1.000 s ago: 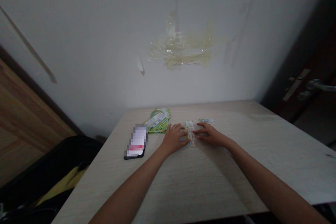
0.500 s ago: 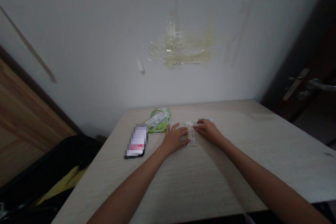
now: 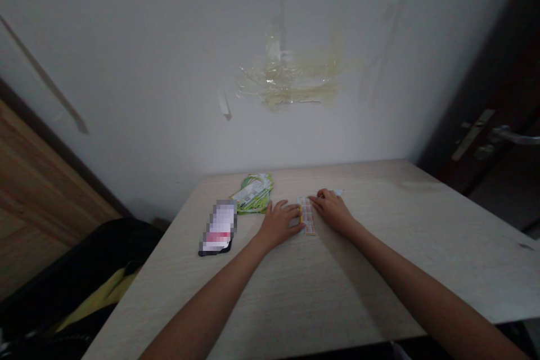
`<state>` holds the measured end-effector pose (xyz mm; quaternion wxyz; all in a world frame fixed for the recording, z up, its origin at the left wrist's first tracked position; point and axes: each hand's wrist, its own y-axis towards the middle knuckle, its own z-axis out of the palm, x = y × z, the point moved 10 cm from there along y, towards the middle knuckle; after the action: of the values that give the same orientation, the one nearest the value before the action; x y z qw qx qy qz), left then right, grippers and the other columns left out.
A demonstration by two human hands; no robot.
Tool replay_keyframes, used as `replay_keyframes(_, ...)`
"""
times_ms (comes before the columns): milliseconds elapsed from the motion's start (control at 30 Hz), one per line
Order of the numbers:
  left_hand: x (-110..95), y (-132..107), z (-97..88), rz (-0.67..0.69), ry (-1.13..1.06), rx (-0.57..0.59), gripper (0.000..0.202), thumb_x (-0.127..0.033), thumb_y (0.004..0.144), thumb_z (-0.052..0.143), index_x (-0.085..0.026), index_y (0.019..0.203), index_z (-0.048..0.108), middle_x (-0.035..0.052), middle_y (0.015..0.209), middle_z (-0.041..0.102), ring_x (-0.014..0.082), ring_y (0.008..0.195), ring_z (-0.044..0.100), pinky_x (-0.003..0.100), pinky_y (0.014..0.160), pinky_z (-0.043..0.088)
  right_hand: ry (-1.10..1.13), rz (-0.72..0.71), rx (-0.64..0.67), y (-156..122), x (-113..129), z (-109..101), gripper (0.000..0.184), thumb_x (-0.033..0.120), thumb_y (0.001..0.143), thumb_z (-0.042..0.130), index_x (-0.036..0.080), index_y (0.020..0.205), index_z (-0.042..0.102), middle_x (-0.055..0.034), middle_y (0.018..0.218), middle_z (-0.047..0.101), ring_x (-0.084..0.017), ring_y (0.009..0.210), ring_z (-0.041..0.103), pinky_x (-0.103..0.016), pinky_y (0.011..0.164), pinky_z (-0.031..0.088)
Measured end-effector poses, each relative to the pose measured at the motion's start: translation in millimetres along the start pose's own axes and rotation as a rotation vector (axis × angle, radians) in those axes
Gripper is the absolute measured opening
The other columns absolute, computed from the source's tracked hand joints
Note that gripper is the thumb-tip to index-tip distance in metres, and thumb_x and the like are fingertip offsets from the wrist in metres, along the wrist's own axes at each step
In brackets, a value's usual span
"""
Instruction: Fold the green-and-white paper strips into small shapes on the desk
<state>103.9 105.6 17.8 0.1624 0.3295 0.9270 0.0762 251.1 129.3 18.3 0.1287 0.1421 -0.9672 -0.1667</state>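
A narrow strip of small orange and white packets lies on the pale wooden table. My left hand lies flat with fingers spread, its fingertips pressing the strip's left edge. My right hand rests on the table at the strip's upper right, fingers stretched forward and covering most of a small green and white wrapper behind it. Neither hand lifts anything.
A phone lies left of my left hand. A green and white pouch sits behind it near the wall. A black bag with yellow inside stands left of the table. A dark door with a metal handle is at the right.
My right hand slid from the strip's right side up and away toward the small wrapper, now covering most of it. My left hand stayed on the strip.
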Motion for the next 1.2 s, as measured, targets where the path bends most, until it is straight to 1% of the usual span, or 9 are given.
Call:
replay_keyframes(200, -3, 0, 0.4, 0.023, -0.006, 0.004, 0.036, -0.053, 0.087, 0.057, -0.037, 0.119, 0.059, -0.0033, 0.138, 0.054, 0.0279, 0.134, 0.035, 0.062, 0.114, 0.012, -0.002, 0.012, -0.014, -4, 2, -5, 0.035, 0.033, 0.095, 0.046, 0.031, 0.126, 0.06, -0.0112, 0.115, 0.057, -0.027, 0.106, 0.052, -0.039, 0.09, 0.04)
replay_keyframes(367, -6, -1, -2.8, 0.038, -0.013, -0.015, 0.04, -0.052, 0.087, 0.057, -0.034, 0.123, 0.056, -0.0001, 0.134, 0.055, 0.0257, 0.131, 0.037, 0.06, 0.114, 0.016, 0.091, -0.005, -0.042, -4, -6, -2, 0.035, 0.03, 0.091, 0.052, 0.03, 0.125, 0.062, -0.0107, 0.114, 0.058, -0.026, 0.106, 0.053, -0.04, 0.091, 0.041)
replay_keyframes(400, -7, -2, -3.7, 0.044, -0.013, -0.018, 0.042, -0.052, 0.087, 0.056, -0.034, 0.125, 0.055, 0.0004, 0.134, 0.055, 0.0255, 0.13, 0.038, 0.06, 0.113, 0.017, 0.127, -0.021, -0.055, -4, -7, -1, 0.033, 0.029, 0.09, 0.054, 0.03, 0.121, 0.065, -0.0102, 0.112, 0.058, -0.025, 0.105, 0.054, -0.039, 0.091, 0.042)
replay_keyframes(500, -10, -2, -5.2, 0.066, -0.002, -0.023, 0.045, -0.054, 0.089, 0.053, -0.035, 0.13, 0.052, 0.0012, 0.133, 0.054, 0.0256, 0.127, 0.04, 0.062, 0.112, 0.018, 0.25, -0.09, -0.076, -4, -8, 1, 0.021, 0.03, 0.087, 0.059, 0.027, 0.1, 0.075, -0.0091, 0.105, 0.062, -0.023, 0.099, 0.057, -0.037, 0.09, 0.044)
replay_keyframes(567, -11, -2, -5.2, 0.073, 0.01, -0.03, 0.043, -0.054, 0.09, 0.05, -0.037, 0.13, 0.052, 0.0011, 0.131, 0.054, 0.0255, 0.126, 0.04, 0.062, 0.111, 0.019, 0.307, -0.106, -0.106, -5, -10, 1, 0.016, 0.031, 0.085, 0.063, 0.027, 0.089, 0.077, -0.0088, 0.104, 0.063, -0.023, 0.097, 0.058, -0.037, 0.089, 0.046)
replay_keyframes(633, -10, 0, -4.0, 0.071, 0.023, -0.035, 0.042, -0.054, 0.09, 0.051, -0.038, 0.129, 0.054, 0.0009, 0.132, 0.054, 0.026, 0.127, 0.04, 0.062, 0.112, 0.019, 0.342, -0.118, -0.116, -5, -11, 1, 0.013, 0.031, 0.082, 0.066, 0.027, 0.086, 0.078, -0.0083, 0.1, 0.065, -0.023, 0.095, 0.059, -0.038, 0.088, 0.046)
replay_keyframes(767, -5, 2, 1.8, 0.038, 0.056, -0.005, 0.047, -0.06, 0.086, 0.053, -0.039, 0.128, 0.055, -0.0005, 0.141, 0.048, 0.0314, 0.135, 0.032, 0.066, 0.111, 0.016, 0.395, -0.131, -0.11, -5, -11, 0, 0.012, 0.031, 0.081, 0.067, 0.027, 0.084, 0.078, -0.0076, 0.099, 0.066, -0.022, 0.092, 0.061, -0.038, 0.088, 0.047)
replay_keyframes(933, -2, 2, 5.8, 0.016, 0.073, 0.04, 0.051, -0.066, 0.087, 0.046, -0.041, 0.131, 0.051, -0.0034, 0.148, 0.042, 0.0347, 0.14, 0.025, 0.068, 0.111, 0.014, 0.386, -0.118, -0.106, -4, -15, 3, 0.011, 0.031, 0.079, 0.069, 0.027, 0.082, 0.079, -0.0083, 0.101, 0.066, -0.022, 0.094, 0.061, -0.038, 0.089, 0.047)
replay_keyframes(1200, -2, 2, 5.6, -0.004, 0.088, 0.064, 0.052, -0.067, 0.087, 0.044, -0.044, 0.133, 0.049, -0.0049, 0.15, 0.041, 0.0372, 0.14, 0.025, 0.074, 0.108, 0.009, 0.302, -0.081, -0.093, 4, -21, 9, 0.013, 0.03, 0.082, 0.067, 0.027, 0.087, 0.079, -0.0093, 0.105, 0.064, -0.023, 0.098, 0.059, -0.038, 0.091, 0.046)
